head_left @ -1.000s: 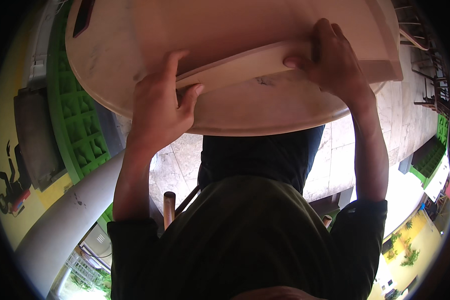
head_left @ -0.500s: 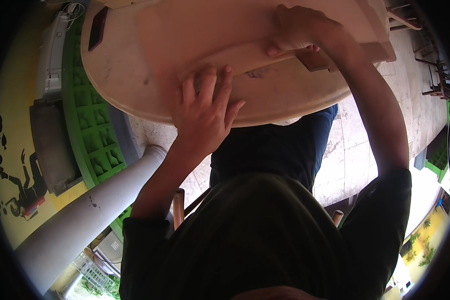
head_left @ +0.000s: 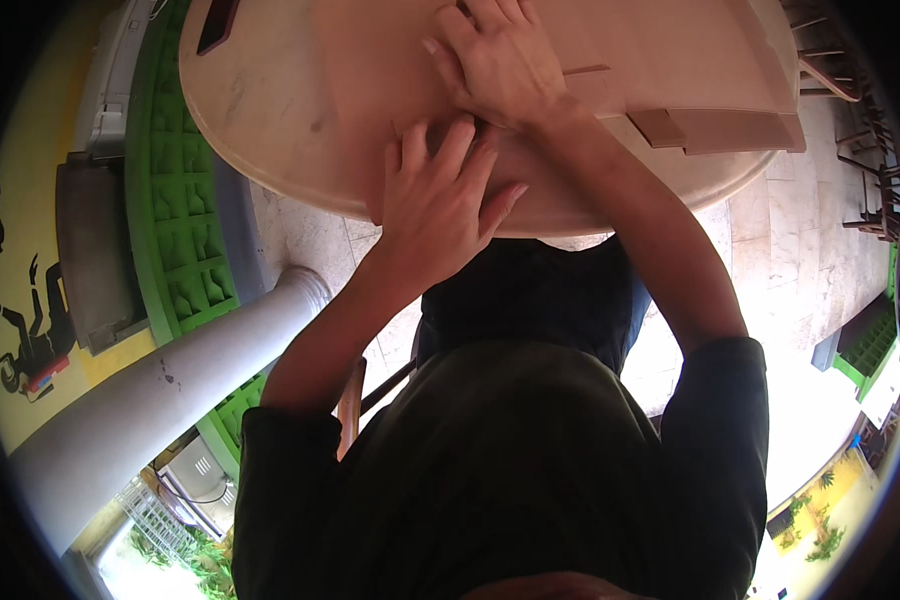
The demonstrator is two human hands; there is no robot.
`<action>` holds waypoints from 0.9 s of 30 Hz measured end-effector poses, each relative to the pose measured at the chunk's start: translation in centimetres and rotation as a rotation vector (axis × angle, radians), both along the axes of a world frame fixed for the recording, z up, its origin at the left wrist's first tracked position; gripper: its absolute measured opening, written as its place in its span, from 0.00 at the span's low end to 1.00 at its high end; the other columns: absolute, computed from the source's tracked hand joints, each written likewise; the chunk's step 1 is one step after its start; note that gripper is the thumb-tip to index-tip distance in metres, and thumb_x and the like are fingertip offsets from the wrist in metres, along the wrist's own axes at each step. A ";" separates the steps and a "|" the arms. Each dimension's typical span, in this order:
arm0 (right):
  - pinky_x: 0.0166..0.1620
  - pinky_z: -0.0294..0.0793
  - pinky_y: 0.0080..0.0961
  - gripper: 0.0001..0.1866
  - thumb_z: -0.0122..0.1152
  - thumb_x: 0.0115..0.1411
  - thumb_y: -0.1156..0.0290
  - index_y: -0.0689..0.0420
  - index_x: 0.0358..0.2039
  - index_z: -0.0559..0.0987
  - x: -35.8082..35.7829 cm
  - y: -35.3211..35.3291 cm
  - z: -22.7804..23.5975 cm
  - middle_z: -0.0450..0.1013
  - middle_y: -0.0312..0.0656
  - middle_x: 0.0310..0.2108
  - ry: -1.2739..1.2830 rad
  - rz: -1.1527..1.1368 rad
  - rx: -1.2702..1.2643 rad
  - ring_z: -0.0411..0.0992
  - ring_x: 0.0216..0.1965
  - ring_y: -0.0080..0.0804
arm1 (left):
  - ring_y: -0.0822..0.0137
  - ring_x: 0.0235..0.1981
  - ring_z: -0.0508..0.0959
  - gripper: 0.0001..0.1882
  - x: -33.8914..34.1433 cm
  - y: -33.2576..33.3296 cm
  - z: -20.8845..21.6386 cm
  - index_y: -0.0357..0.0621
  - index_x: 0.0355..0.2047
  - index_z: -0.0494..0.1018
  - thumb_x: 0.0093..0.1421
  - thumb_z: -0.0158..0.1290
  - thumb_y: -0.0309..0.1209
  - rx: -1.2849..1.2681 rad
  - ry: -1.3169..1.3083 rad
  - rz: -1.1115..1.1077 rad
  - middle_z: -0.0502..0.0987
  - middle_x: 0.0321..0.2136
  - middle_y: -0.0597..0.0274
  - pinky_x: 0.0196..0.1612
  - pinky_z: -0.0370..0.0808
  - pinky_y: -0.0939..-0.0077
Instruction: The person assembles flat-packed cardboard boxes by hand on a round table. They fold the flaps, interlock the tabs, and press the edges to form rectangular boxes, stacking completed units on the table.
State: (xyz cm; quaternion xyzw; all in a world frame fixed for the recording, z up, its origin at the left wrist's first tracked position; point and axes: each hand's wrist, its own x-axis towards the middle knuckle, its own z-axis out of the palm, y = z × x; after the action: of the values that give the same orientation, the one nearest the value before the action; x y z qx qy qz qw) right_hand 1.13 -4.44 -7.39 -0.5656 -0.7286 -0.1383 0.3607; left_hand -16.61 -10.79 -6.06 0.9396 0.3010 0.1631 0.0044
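Note:
A large piece of tan cardboard (head_left: 685,60) lies across the round pale table (head_left: 260,110), with cut flaps (head_left: 660,128) along its near right side. My left hand (head_left: 432,195) rests on the near left part of the cardboard, fingers spread and lightly bent, thumb apart. Just beyond it, my right hand (head_left: 508,70) presses down on the sheet with fingers extended and thumb held away. Its wrist passes close to the left fingertips. I see no tool in either hand, though the right fingertips are partly cut off by the upper edge.
A dark flat phone-like object (head_left: 217,25) lies at the table's far left. Left of the table stand a green lattice railing (head_left: 185,215) and a thick grey pole (head_left: 190,355). Wooden chairs (head_left: 875,180) are off to the right on the tiled floor.
My right hand has moved left and nearer along the cardboard, from its right part to beside my left hand, its fingers now flatter. My left hand stays on the sheet. The view has shifted slightly.

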 end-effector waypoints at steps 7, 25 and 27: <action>0.50 0.76 0.52 0.25 0.66 0.64 0.47 0.60 0.44 0.84 0.6 -0.2 -0.3 0.78 0.48 0.46 -0.095 0.120 -0.032 0.78 0.50 0.54 | 0.42 0.67 0.67 0.35 -6.5 0.4 2.8 0.40 0.61 0.74 0.55 0.73 0.34 -0.230 -0.191 0.072 0.68 0.67 0.50 0.68 0.68 0.51; 0.36 0.75 0.38 0.10 0.69 0.45 0.78 0.54 0.26 0.77 -1.8 -10.8 0.7 0.74 0.36 0.28 0.117 0.267 -0.056 0.74 0.34 0.39 | 0.46 0.47 0.82 0.05 -8.2 1.8 -2.2 0.32 0.38 0.80 0.67 0.59 0.24 -0.309 -0.668 0.267 0.81 0.48 0.47 0.48 0.79 0.58; 0.37 0.75 0.37 0.11 0.68 0.42 0.79 0.54 0.27 0.77 -2.0 -11.1 0.5 0.74 0.35 0.29 0.140 0.243 -0.061 0.74 0.35 0.38 | 0.47 0.42 0.82 0.08 -7.1 1.7 -2.4 0.33 0.38 0.78 0.67 0.60 0.27 -0.158 -0.632 0.348 0.80 0.44 0.45 0.45 0.78 0.58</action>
State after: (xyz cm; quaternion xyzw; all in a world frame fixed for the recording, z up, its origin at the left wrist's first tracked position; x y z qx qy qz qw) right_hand -0.83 -15.55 -6.86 -0.4922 -0.7687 -0.0315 0.4072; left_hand -23.71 -9.06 -8.49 0.7744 0.4517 0.4197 0.1419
